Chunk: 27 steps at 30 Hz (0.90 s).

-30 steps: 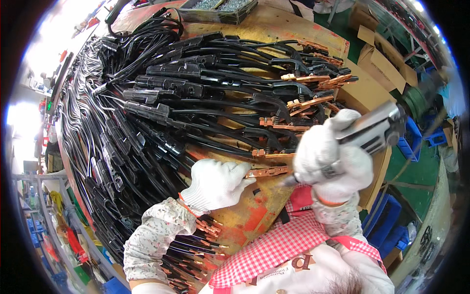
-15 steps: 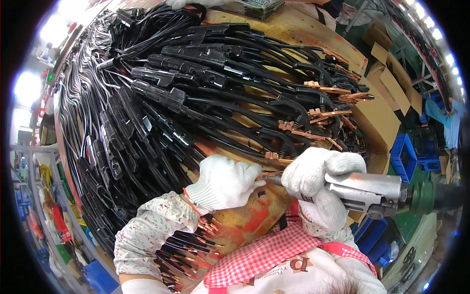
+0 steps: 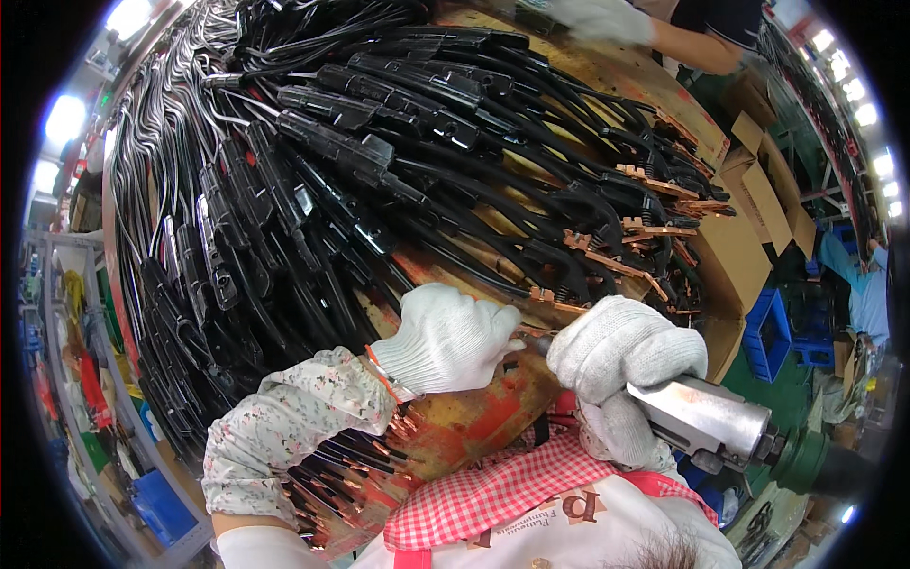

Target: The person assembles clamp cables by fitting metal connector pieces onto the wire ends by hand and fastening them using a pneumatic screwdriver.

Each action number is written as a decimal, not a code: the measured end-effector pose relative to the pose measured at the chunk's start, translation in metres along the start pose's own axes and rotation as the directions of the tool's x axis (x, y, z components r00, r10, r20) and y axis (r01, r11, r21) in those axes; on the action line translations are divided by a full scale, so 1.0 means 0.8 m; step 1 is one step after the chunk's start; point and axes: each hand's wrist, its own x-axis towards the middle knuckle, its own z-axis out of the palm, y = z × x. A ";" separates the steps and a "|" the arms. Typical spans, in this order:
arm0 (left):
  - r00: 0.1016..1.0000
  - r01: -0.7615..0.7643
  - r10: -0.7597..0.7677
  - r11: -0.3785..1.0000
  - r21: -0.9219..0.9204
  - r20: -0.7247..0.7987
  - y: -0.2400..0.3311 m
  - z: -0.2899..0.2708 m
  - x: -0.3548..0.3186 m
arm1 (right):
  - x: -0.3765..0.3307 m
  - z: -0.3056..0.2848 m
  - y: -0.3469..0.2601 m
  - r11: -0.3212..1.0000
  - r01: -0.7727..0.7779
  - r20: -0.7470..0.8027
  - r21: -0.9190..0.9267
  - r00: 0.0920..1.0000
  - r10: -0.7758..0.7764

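My right hand (image 3: 630,356), in a white knit glove, is wrapped round a silver pneumatic screwdriver (image 3: 713,417) whose front end points left. My gloved left hand (image 3: 450,339) is closed in a pinch just left of the tool's front end; what its fingers hold is hidden. Beyond both hands lies a large heap of black clamps with copper jaws (image 3: 621,266), their springs partly showing. Black plastic housings (image 3: 336,152) on black cables fill the table's left and far side. Below my left forearm lie cable ends with bare copper tips (image 3: 355,469).
The yellow, red-stained table (image 3: 464,417) shows between the hands and my checked apron. Open cardboard boxes (image 3: 749,209) and a blue crate (image 3: 766,322) stand at the right. Another person's gloved hand (image 3: 602,19) is at the far edge. A green hose fitting (image 3: 801,460) trails behind the tool.
The screwdriver's rear end has tilted down toward the lower right. My left hand has risen slightly, still pinched. Another person's gloved hand and arm have come in at the far edge.
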 end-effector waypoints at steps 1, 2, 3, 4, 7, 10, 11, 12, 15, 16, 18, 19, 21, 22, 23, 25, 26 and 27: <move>1.000 0.006 -0.006 1.000 -0.004 -0.001 -0.002 0.001 -0.001 | -0.002 -0.001 0.004 1.000 0.012 0.018 0.022 1.000 -0.012; 1.000 0.000 0.000 1.000 -0.012 -0.016 -0.003 0.002 -0.004 | -0.002 0.001 0.005 1.000 0.006 0.026 0.031 1.000 -0.007; 1.000 -0.008 0.007 1.000 -0.018 -0.030 -0.004 0.003 -0.007 | -0.003 0.004 0.003 1.000 -0.001 0.016 0.010 1.000 0.001; 1.000 0.002 -0.003 1.000 -0.017 -0.031 -0.003 0.002 -0.009 | -0.003 0.006 0.002 1.000 -0.006 0.003 -0.010 1.000 0.006; 0.999 0.003 -0.003 1.000 -0.007 -0.032 -0.002 0.005 -0.008 | -0.003 0.008 0.004 1.000 -0.015 -0.027 0.026 1.000 0.016; 0.998 -0.037 0.037 0.999 0.006 -0.049 0.003 0.000 0.001 | -0.002 0.000 -0.002 0.997 -0.014 -0.056 0.080 0.998 0.018; 0.999 -0.022 0.023 0.999 0.037 -0.025 0.006 -0.002 0.001 | -0.001 -0.004 -0.001 0.994 -0.029 -0.042 0.107 0.999 0.034; 1.000 -0.011 0.011 0.998 0.064 -0.004 0.005 -0.002 0.000 | 0.000 -0.009 -0.001 0.990 -0.068 -0.046 0.124 0.996 0.074; 0.990 -0.106 0.110 0.993 0.048 -0.092 -0.003 0.008 -0.002 | 0.004 -0.007 -0.040 0.785 -0.304 -0.349 0.540 0.768 0.537; 0.981 -0.118 0.119 0.993 0.014 -0.151 -0.004 0.009 -0.002 | -0.009 -0.025 -0.037 0.789 -0.214 -0.374 0.576 0.790 0.487; 0.956 -0.197 0.190 0.980 -0.008 -0.225 -0.002 0.010 0.001 | -0.030 -0.060 -0.062 0.807 -0.329 -0.566 0.491 0.584 0.582; 0.957 -0.191 0.186 0.982 0.001 -0.223 -0.004 0.010 0.000 | -0.041 -0.081 -0.068 0.801 -0.435 -0.669 0.411 0.453 0.589; 0.949 -0.204 0.194 0.979 -0.013 -0.248 -0.007 0.000 -0.003 | -0.079 -0.136 -0.070 0.688 -0.667 -0.812 0.286 0.213 0.544; 0.938 -0.238 0.216 0.970 -0.051 -0.273 -0.011 -0.004 0.001 | -0.110 -0.161 -0.069 0.613 -0.760 -0.861 0.218 0.145 0.487; 0.927 -0.243 0.194 0.962 -0.120 -0.320 -0.010 -0.011 0.009 | -0.150 -0.189 -0.075 0.556 -0.817 -0.870 0.151 0.157 0.468; 0.902 -0.253 0.170 0.953 -0.168 -0.396 0.010 -0.039 0.035 | -0.216 -0.226 -0.084 0.320 -0.940 -0.925 0.122 0.010 0.381; 0.886 -0.260 0.152 0.945 -0.197 -0.439 0.013 -0.041 0.051 | -0.240 -0.236 -0.093 0.193 -0.975 -0.940 0.115 -0.044 0.339; 0.875 -0.283 0.186 0.946 -0.160 -0.448 0.013 -0.031 0.063 | -0.253 -0.239 -0.096 -0.012 -0.998 -0.960 0.061 -0.062 0.274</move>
